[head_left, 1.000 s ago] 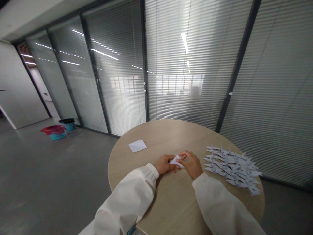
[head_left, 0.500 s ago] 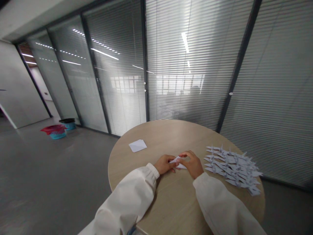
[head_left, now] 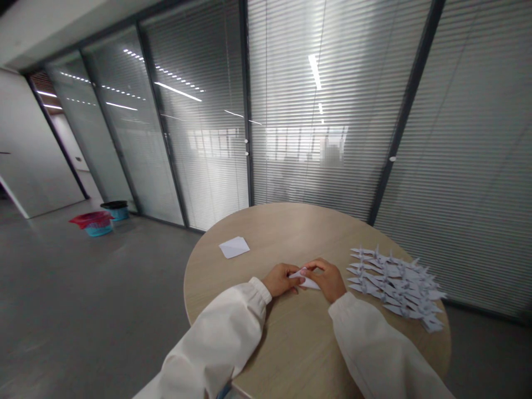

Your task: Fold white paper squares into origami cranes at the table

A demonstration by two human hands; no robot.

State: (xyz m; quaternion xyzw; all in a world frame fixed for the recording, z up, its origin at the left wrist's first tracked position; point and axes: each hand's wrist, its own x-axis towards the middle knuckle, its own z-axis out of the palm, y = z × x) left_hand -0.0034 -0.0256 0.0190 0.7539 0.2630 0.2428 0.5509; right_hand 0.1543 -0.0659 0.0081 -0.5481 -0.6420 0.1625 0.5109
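Two bare hands at the table, grip closed and together: left hand [head_left: 280,279] and right hand [head_left: 330,280] meet at the fingertips, both pinching one folded white paper [head_left: 305,279]. Paper is a small pointed triangular fold, flat and low over the tabletop, between the palms. Its left tip sits at the left hand's fingers [head_left: 300,281], its upper edge under the right hand's fingers [head_left: 316,265]. Can't tell from this view if it's resting on the wood or lifted slightly.

Round wood-veneer table [head_left: 274,233] sits under the grip. Loose white paper square [head_left: 234,247] lies flat ahead and left of the grip, well apart. Big cluster of paper cranes [head_left: 394,285] lies just right of the right hand, not touching it, birds overlapping in loose rows. Left sleeve [head_left: 216,343] and right sleeve [head_left: 374,343], both cream, rest on the table edge behind the grip. Far left of the grip, on the floor: red-and-blue basket [head_left: 93,223], black-topped blue bin [head_left: 117,210].
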